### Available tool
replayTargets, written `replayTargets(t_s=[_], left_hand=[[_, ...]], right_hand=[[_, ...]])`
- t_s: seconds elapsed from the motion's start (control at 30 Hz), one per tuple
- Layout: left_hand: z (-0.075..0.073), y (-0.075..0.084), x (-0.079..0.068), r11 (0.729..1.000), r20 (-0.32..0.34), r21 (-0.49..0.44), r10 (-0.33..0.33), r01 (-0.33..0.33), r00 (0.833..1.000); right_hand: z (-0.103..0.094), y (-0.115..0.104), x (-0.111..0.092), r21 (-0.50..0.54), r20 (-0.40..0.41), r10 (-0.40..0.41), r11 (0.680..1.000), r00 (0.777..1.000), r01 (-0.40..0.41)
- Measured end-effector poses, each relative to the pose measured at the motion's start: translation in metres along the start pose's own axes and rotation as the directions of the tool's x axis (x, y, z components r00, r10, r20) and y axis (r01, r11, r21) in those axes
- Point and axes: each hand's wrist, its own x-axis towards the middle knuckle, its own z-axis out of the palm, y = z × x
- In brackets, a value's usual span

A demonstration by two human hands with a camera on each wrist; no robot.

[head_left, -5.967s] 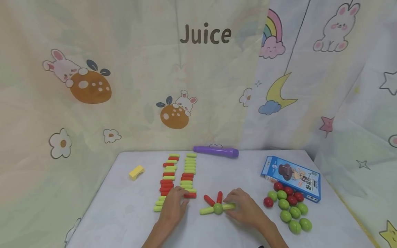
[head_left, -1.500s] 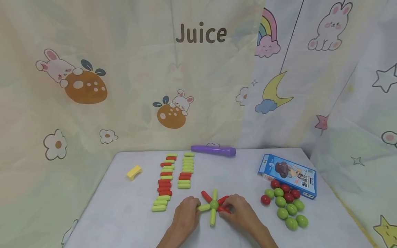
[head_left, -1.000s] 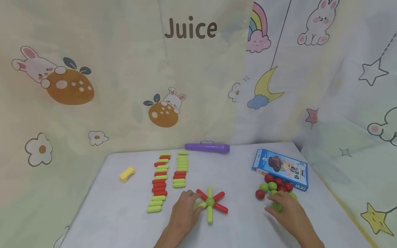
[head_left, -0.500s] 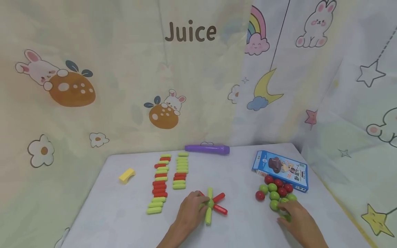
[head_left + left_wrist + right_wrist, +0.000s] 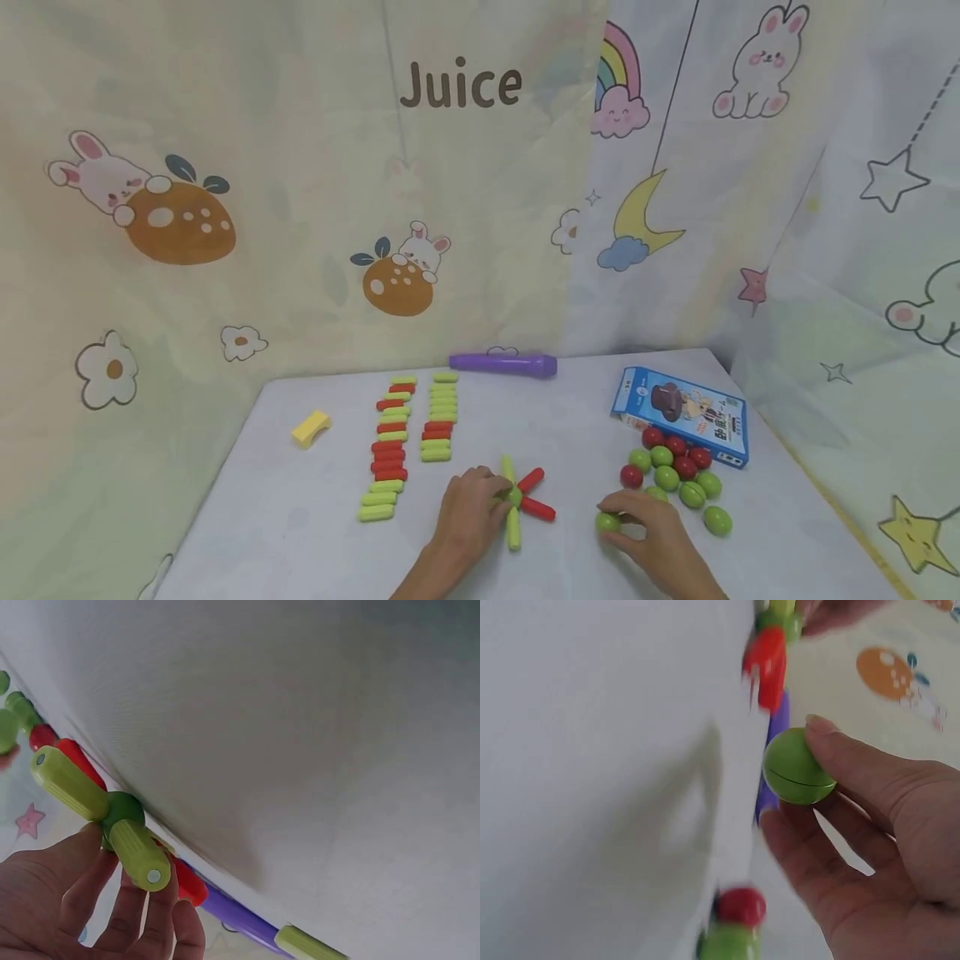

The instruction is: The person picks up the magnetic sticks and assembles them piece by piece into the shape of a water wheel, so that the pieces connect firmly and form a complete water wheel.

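Note:
In the head view my left hand (image 5: 471, 518) holds a star of plastic rods round a green ball (image 5: 513, 497). Yellow-green rods (image 5: 513, 530) and red rods (image 5: 538, 509) stick out from that ball. Up close in the left wrist view, fingers and thumb grip the star by its middle, and a yellow-green rod (image 5: 141, 859) shows a silver disc at its tip. To the right, my right hand (image 5: 654, 533) pinches a loose green ball (image 5: 799, 766) between thumb and fingers, above the table in the right wrist view. My left hand hides part of the star.
Two columns of red and yellow-green rods (image 5: 388, 456) lie left of centre. A yellow arch block (image 5: 311, 429) sits further left, a purple tube (image 5: 504, 364) at the back. Red and green balls (image 5: 667, 478) cluster at right before a blue box (image 5: 686, 412).
Several rods were added to the star. My right hand went from the star to the ball cluster, picked up a green ball and carried it left. My left hand shifted onto the star's middle.

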Motion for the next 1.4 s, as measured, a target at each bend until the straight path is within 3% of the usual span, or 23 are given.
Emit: replayTargets(t_s=[0.07, 0.17, 0.4, 0.6, 0.73, 0.83, 0.93, 1.03, 1.1, 1.2, 1.27, 1.4], left_hand=[[0.002, 0.0, 0.001, 1.0, -0.002, -0.001, -0.004, 0.004, 1.0], [0.004, -0.001, 0.001, 1.0, 0.008, 0.008, -0.014, 0.014, 1.0], [0.001, -0.004, 0.002, 0.999, 0.035, 0.003, -0.043, 0.042, 0.998], [0.0, -0.002, 0.005, 0.999, 0.037, 0.005, -0.032, 0.031, 0.999], [0.0, 0.001, 0.006, 1.0, 0.029, 0.008, -0.012, 0.011, 1.0], [0.0, 0.002, 0.007, 1.0, 0.026, 0.009, -0.004, 0.003, 1.0], [0.001, 0.003, 0.008, 1.0, 0.032, 0.012, -0.007, 0.007, 0.999], [0.001, 0.004, 0.01, 1.0, 0.036, 0.016, -0.017, 0.016, 0.999], [0.001, 0.004, 0.01, 1.0, 0.039, 0.012, -0.02, 0.02, 0.999], [0.002, 0.005, 0.011, 1.0, 0.043, 0.0, -0.021, 0.021, 0.999], [0.003, 0.006, 0.012, 1.0, 0.048, -0.007, -0.017, 0.018, 0.999], [0.006, 0.009, 0.013, 1.0, 0.059, -0.005, -0.015, 0.015, 0.998]], right_hand=[[0.013, -0.006, 0.008, 0.049, -0.008, -0.089, 0.995, 0.996, 0.089], [0.027, -0.009, 0.018, 0.084, -0.024, -0.14, 0.986, 0.99, 0.141], [0.04, -0.013, 0.032, 0.108, 0.001, -0.145, 0.984, 0.989, 0.144], [0.035, -0.01, 0.032, 0.099, -0.002, -0.124, 0.987, 0.992, 0.124], [0.014, -0.004, 0.029, -0.006, -0.09, -0.013, 1.0, 0.996, 0.012], [-0.009, 0.003, 0.026, -0.188, -0.165, 0.03, 0.98, 0.986, -0.062], [-0.028, 0.014, 0.023, -0.343, -0.15, 0.049, 0.934, 0.987, -0.099], [-0.035, 0.024, 0.022, -0.396, -0.093, 0.104, 0.908, 0.99, -0.133], [-0.034, 0.028, 0.023, -0.392, -0.055, 0.151, 0.906, 0.987, -0.161], [-0.03, 0.025, 0.022, -0.355, -0.043, 0.157, 0.921, 0.987, -0.162], [-0.026, 0.02, 0.021, -0.292, -0.061, 0.117, 0.947, 0.991, -0.13], [-0.013, 0.007, 0.027, -0.108, -0.104, -0.052, 0.993, 0.993, 0.041]])
